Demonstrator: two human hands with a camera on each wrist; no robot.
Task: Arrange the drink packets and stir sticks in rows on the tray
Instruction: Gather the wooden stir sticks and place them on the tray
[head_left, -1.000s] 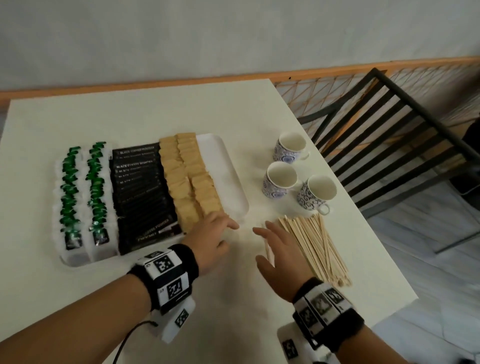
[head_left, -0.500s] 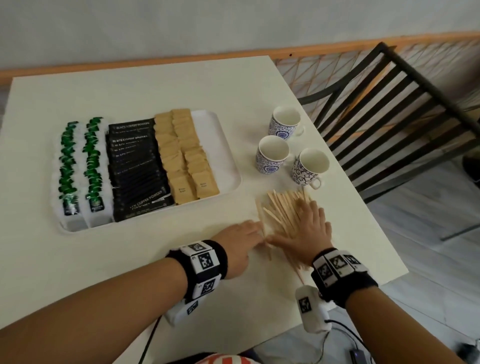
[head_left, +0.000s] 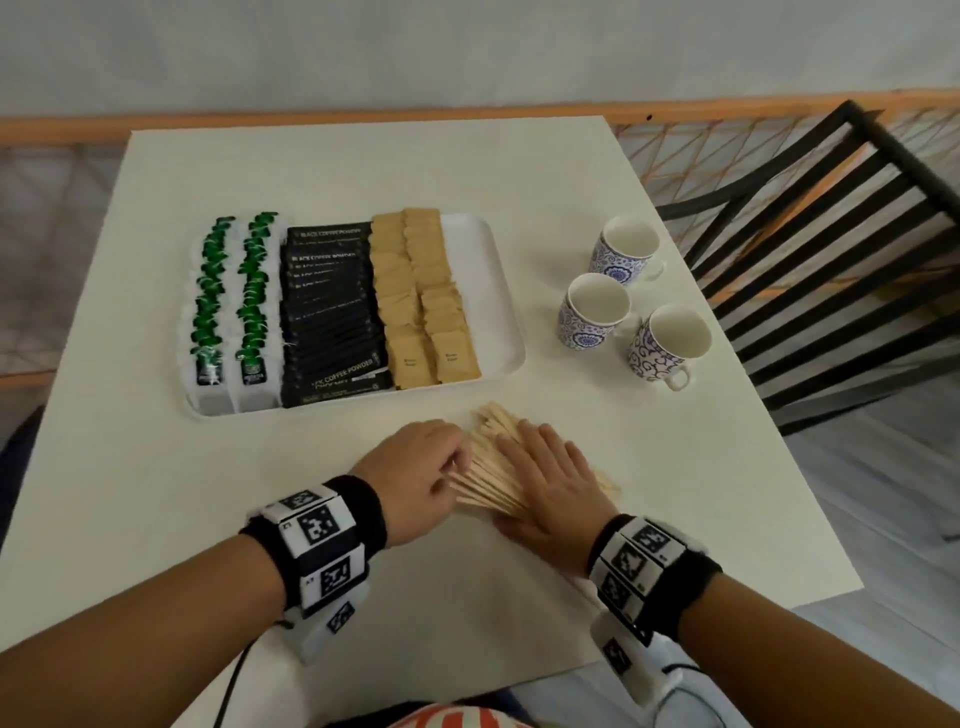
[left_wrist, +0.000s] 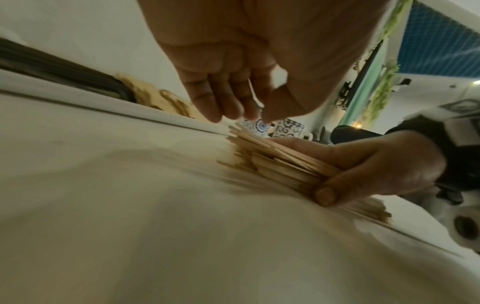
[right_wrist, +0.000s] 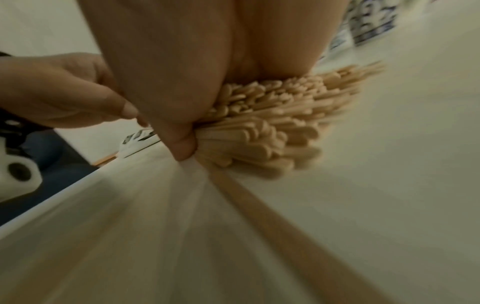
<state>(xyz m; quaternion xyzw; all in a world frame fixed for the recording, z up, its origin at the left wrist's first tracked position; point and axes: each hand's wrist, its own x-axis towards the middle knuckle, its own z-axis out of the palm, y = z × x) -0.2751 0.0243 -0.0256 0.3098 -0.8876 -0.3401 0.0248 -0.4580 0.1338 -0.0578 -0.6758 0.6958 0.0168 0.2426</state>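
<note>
Right hand flat atop stir sticks, left hand alongside

So the tray sits mid-surface with packets in rows filling its left and middle. Three cups are off to its right. Sticks lie in front of the tray, between both hands.

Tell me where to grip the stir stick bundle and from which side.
Grip the stir sticks across their middle, probably from above with thumb and fingers on the two long sides: they lie flat and parallel, and the ends fan out loosely.
</note>
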